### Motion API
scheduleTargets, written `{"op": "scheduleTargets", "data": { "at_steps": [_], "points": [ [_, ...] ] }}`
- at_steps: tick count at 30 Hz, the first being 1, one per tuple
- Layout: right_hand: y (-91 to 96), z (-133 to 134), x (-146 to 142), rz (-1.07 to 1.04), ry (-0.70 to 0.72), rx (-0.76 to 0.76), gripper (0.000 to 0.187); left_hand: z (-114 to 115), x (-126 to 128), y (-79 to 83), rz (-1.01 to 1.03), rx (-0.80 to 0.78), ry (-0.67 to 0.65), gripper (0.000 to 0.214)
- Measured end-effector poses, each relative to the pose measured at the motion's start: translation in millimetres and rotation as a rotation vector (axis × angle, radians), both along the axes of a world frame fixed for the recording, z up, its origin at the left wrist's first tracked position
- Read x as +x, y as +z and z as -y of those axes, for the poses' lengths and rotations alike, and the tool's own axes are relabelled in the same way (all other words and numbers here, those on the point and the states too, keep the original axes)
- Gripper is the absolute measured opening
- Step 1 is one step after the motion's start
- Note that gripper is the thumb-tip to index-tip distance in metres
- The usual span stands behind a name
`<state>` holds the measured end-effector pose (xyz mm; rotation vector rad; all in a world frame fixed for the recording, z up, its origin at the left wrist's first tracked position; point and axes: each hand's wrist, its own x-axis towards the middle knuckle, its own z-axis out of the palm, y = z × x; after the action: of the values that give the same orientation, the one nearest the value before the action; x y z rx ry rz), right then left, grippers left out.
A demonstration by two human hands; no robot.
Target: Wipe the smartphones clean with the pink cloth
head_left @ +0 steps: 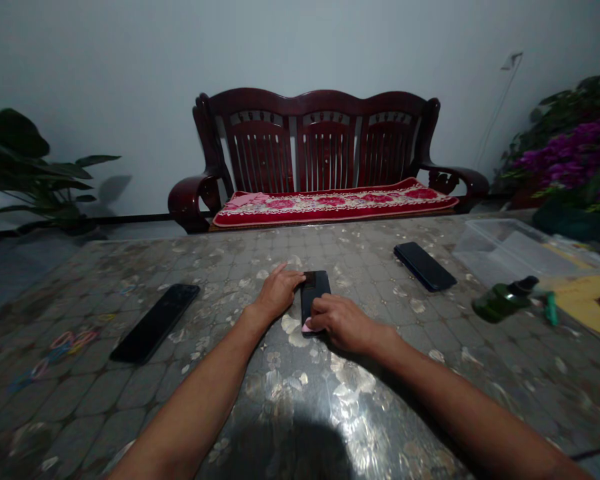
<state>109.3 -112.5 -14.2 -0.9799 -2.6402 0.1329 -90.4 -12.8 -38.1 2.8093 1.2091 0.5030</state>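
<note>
Through my remote view I have the black phone [309, 300] lying flat mid-tabletop [260, 407], squarely ahead of me. My left hand [281, 291] has its grip loosely open, fingertips resting at the phone's far left corner. My right hand [341, 321] has its grip closed on a pink cloth [307, 326] (only a scrap of it shows from here), held against the phone's near end. Well apart to my left lies a second phone [155, 325]; to my right, a third phone [425, 265], near a green bottle [500, 303] with a black top
</note>
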Motion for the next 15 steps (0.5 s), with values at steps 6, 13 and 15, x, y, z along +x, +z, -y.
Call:
{"op": "scheduleTargets", "data": {
  "at_steps": [6,13,15],
  "points": [
    [0.5,5.1,23.7,-0.039,0.08,-0.022,0.019,-0.7,-1.2,-2.7,0.019,0.009,0.0,0.056],
    [-5.2,7.2,37.8,-0.056,0.018,0.025,0.016,-1.3,-1.7,-2.1,0.03,0.018,-0.005,0.057],
    [-5.6,10.3,33.7,-0.051,0.042,0.042,0.015,-0.5,-0.7,-1.1,0.027,0.012,0.001,0.057]
  ]
}}
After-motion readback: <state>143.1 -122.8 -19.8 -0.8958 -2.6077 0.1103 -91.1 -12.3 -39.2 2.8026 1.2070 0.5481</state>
